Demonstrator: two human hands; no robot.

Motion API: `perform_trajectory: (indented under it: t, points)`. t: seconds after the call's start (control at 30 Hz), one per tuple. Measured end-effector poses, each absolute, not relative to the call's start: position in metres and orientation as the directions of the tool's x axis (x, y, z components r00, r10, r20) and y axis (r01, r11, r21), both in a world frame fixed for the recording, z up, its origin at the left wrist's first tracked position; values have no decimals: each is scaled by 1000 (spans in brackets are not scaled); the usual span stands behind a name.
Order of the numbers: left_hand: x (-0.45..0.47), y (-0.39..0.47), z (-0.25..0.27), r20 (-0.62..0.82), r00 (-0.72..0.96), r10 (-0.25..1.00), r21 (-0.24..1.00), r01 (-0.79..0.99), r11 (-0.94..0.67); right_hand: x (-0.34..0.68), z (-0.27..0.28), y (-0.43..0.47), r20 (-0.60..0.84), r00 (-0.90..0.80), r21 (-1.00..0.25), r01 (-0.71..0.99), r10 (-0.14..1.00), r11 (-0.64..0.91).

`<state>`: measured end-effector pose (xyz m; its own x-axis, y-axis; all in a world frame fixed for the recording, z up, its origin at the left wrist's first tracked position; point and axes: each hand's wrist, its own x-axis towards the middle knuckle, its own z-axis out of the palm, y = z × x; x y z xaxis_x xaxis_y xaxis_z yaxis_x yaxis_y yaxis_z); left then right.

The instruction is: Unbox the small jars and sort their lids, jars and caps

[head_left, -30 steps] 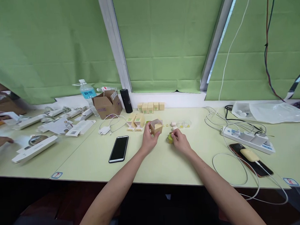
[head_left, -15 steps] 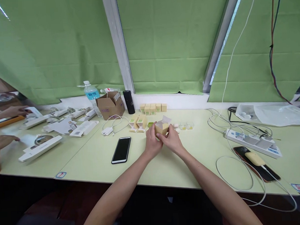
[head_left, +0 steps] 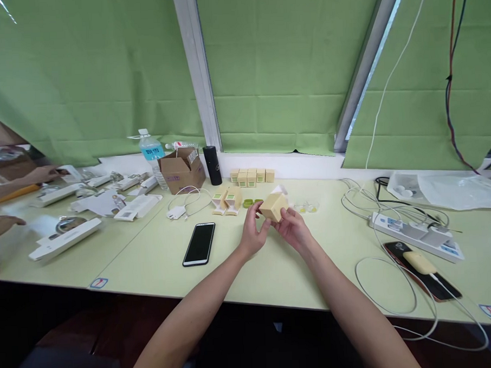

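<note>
A small pale yellow cardboard box [head_left: 273,206] is held tilted above the table between both hands. My left hand [head_left: 254,231] grips its left side, fingers behind and thumb at the lower front. My right hand [head_left: 294,226] holds the lower right corner with thumb and fingers. Whitish paper or a flap shows behind the box. Just left of it lie green round pieces [head_left: 252,203], and two open yellow boxes [head_left: 232,201] stand further left. To the right sit clear plastic cups [head_left: 307,207] with something yellow inside.
Several closed small boxes [head_left: 251,176] line the back. A phone [head_left: 199,244] lies at front left, a brown carton [head_left: 182,170] and black bottle [head_left: 212,165] behind it. Cables, a power strip [head_left: 416,236] and another phone [head_left: 422,271] lie right. Another person's hands [head_left: 5,224] are far left.
The box has been tipped and raised slightly, so its closed faces show instead of its open top. My right hand has shifted to its lower right corner.
</note>
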<state>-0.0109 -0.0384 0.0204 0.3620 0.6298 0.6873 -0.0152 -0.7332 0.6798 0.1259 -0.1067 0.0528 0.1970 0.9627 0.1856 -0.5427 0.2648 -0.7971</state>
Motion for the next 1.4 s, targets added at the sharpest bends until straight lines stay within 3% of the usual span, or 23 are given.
perform_trajectory:
  t: [0.27, 0.4, 0.53, 0.73, 1.0, 1.4]
  points:
    - [-12, -37, 22, 712, 331, 620, 635, 73, -769, 120, 45, -103, 177, 146, -806, -545, 973, 228]
    - [-15, -36, 20, 788, 300, 538, 493, 217, -843, 117, 48, -105, 180, 152, -821, -521, 972, 234]
    - [-18, -37, 19, 809, 373, 454, 372, 273, -887, 114, 53, -108, 198, 130, -827, -511, 972, 237]
    - [-16, -41, 22, 776, 387, 497, 525, 40, -850, 119, 54, -107, 194, 204, -805, -526, 960, 275]
    - [-10, -33, 18, 619, 430, 657, 768, -156, -621, 122, 44, -100, 181, 327, -821, -468, 927, 326]
    - [-6, -30, 17, 570, 482, 665, 821, -298, -488, 125, 44, -99, 222, 311, -862, -381, 924, 336]
